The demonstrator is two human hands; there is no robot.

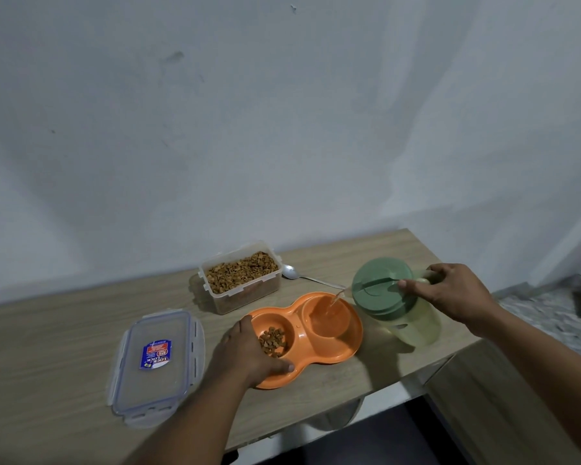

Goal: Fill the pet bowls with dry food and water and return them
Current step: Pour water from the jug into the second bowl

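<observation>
An orange double pet bowl [336,355] lies on the wooden table [64,337]. Its left well holds a small heap of dry kibble [273,342]. Its right well takes a thin stream of water from a tilted jug [396,303] with a green lid. My right hand [450,292] grips the jug's handle, thumb on the lid. My left hand [249,354] holds the bowl's left rim, thumb on the front edge.
A clear plastic container [240,276] full of kibble stands behind the bowl, its lid [156,360] lying flat to the left. A metal spoon [294,273] lies by the wall. The table's front edge runs just below the bowl; a wall stands close behind.
</observation>
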